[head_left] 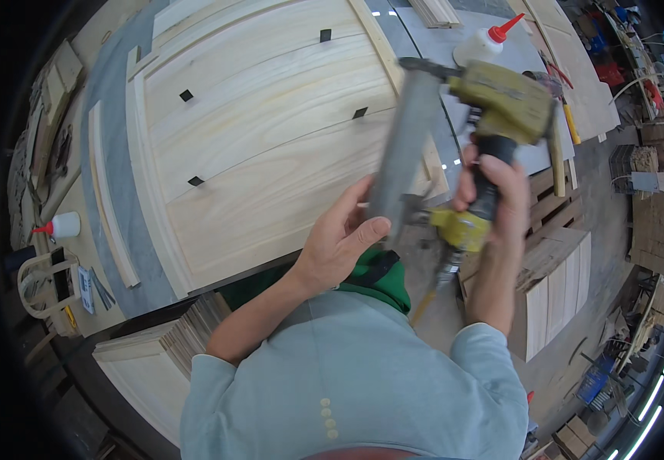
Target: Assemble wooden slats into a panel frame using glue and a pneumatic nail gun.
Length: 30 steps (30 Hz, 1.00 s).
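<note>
My right hand [504,188] is wrapped around the black handle of a yellow-green pneumatic nail gun [508,100], held tilted above the table's right front edge. An air hose fitting hangs from the handle's lower end. My left hand [332,241] is at the lower end of the gun's long grey magazine, thumb in front and fingers partly hidden behind it. Beyond my left hand lies a pale wooden panel [263,146] made of boards inside a frame. Several small black pieces [359,113] sit along its seams. The nail gun is slightly blurred.
A white glue bottle with red nozzle [479,47] stands behind the gun; another glue bottle [63,225] is at far left. A loose wooden strip [109,199] lies left of the panel. Stacked panels stand low at left [148,368] and right [554,299]. A hammer handle [556,165] extends over the right edge.
</note>
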Motion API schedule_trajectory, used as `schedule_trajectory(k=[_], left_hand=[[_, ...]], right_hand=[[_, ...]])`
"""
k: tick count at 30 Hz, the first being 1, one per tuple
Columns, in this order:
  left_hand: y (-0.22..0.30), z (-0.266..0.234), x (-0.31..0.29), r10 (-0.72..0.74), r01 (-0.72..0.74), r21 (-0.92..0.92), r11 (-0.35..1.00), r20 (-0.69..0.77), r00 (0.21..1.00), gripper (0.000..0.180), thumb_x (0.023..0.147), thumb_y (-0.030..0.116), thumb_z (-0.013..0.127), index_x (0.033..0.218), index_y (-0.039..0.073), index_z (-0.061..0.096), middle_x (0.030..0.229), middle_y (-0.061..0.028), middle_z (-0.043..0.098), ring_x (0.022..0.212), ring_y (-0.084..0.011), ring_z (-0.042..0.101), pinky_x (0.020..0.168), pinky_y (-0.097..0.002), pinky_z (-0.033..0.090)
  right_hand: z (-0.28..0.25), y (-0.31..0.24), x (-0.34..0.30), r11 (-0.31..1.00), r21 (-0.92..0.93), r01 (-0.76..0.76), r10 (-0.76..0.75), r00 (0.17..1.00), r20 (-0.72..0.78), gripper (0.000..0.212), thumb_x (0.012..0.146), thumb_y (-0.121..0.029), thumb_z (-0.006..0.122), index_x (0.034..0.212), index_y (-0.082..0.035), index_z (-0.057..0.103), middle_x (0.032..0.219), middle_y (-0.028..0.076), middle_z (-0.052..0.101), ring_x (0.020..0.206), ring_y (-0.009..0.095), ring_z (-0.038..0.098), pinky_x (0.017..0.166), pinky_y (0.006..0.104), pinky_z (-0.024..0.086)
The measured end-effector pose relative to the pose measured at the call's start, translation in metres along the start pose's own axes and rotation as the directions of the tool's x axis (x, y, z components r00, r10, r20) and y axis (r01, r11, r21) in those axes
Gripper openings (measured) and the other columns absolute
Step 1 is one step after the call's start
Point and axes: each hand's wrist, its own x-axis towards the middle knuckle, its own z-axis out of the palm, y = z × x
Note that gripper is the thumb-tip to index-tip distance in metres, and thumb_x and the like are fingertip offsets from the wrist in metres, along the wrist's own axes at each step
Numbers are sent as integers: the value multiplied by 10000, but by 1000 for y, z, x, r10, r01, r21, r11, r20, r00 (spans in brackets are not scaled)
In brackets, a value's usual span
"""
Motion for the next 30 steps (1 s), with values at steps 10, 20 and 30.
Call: schedule_trajectory(k=[10,20,30], left_hand=[[-1,-46,-71,-7,7,-3,1000,-560,828,452,934,92,489,1359,25,347,915,-49,563,628,-116,576,529,-240,473],[9,-81,-131,-23,69,29,997,-761,648,476,916,76,523,1357,5,360,962,-70,587,634,-122,583,549,-244,480],[16,-87,-188,-129,251,136,958,-578,806,534,880,66,564,1377,8,377,1037,-69,621,730,-112,599,672,-267,498]], right_hand=[[105,94,34,884,127,-450,332,796,506,430,795,-78,639,1153,40,431,986,219,630,875,265,667,713,324,567],[175,150,42,890,58,-453,305,684,662,231,762,-74,616,941,45,532,813,189,656,843,228,661,739,319,529],[149,163,80,753,332,-568,238,706,667,368,861,-78,552,1195,33,444,742,45,418,657,150,425,632,284,394]])
